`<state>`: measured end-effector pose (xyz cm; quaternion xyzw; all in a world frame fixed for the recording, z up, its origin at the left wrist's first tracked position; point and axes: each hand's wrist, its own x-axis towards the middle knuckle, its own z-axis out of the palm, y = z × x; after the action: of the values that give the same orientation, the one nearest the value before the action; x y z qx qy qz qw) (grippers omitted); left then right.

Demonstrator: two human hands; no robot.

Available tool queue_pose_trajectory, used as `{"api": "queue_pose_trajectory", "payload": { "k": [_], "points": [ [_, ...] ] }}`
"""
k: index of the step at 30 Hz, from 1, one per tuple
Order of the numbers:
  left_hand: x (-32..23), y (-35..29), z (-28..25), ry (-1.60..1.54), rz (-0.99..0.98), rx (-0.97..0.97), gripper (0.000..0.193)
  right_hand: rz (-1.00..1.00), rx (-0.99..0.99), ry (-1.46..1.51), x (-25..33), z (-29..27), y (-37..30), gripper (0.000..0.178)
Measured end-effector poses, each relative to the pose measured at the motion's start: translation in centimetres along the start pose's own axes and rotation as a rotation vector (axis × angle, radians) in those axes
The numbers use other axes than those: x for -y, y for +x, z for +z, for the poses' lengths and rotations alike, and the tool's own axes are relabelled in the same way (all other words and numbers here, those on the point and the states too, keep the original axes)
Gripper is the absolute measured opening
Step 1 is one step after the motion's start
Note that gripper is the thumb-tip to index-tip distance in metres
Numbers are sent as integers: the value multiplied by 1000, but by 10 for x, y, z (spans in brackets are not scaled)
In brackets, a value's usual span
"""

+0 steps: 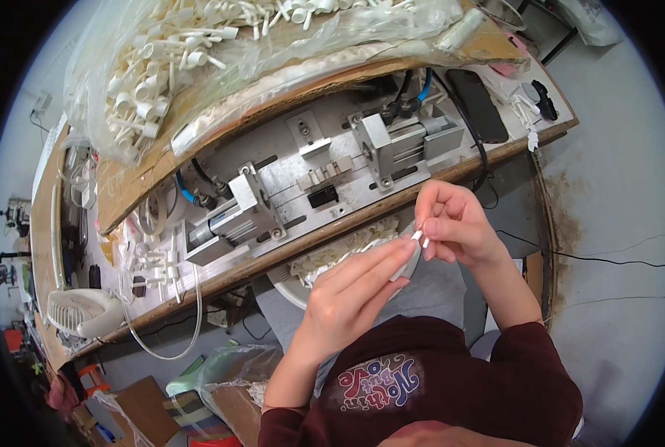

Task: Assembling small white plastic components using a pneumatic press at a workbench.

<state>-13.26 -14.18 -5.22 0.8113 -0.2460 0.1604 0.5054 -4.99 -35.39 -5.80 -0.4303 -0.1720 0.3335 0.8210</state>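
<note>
Over my lap the two hands meet at their fingertips. My right hand is closed in a pinch, thumb against bent index finger, on a small white plastic piece. The long, straight fingers of my left hand press together, their tips at the other end of this piece; its palm is hidden. A second small white bit shows just under my right thumb. Beneath the hands, partly covered by them, a white bowl of off-white plastic parts rests on my lap.
On the bench, a metal fixture stands between two pneumatic cylinders. Above it a cardboard sheet carries a clear bag of white scoop-like parts. A phone lies at right, a white fan at left. A hose hangs over the edge.
</note>
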Motion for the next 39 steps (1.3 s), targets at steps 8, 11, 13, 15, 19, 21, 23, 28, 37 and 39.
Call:
{"api": "queue_pose_trajectory", "payload": {
  "k": [8,11,13,15,19,21,23,28,37,39],
  "points": [
    [-2,-17,-14,-7,-88,-125,38,8,-50,-34,-7,9,27,17],
    [-1,-19,-21,112,-24,-103,35,31,-64,-74,-4,22,33,19],
    [2,-20,-29,220,77,-90,35,38,-63,-99,-1,24,36,20],
    [2,-23,-33,216,88,-73,32,51,-58,-137,-1,25,38,20],
    [1,-25,-35,202,121,-79,28,64,-94,-195,-4,30,41,20],
    [2,-25,-34,209,112,-68,28,87,-58,-150,-6,32,42,20],
    [2,-26,-34,211,113,-63,28,103,-34,-121,-6,34,42,19],
    [1,-29,-33,255,144,-49,34,88,4,-144,-4,36,41,15],
    [1,-38,-33,263,100,3,35,77,39,-426,-6,46,38,8],
    [1,-31,-32,297,58,-38,36,53,-78,-432,-9,50,43,11]
  ]
}}
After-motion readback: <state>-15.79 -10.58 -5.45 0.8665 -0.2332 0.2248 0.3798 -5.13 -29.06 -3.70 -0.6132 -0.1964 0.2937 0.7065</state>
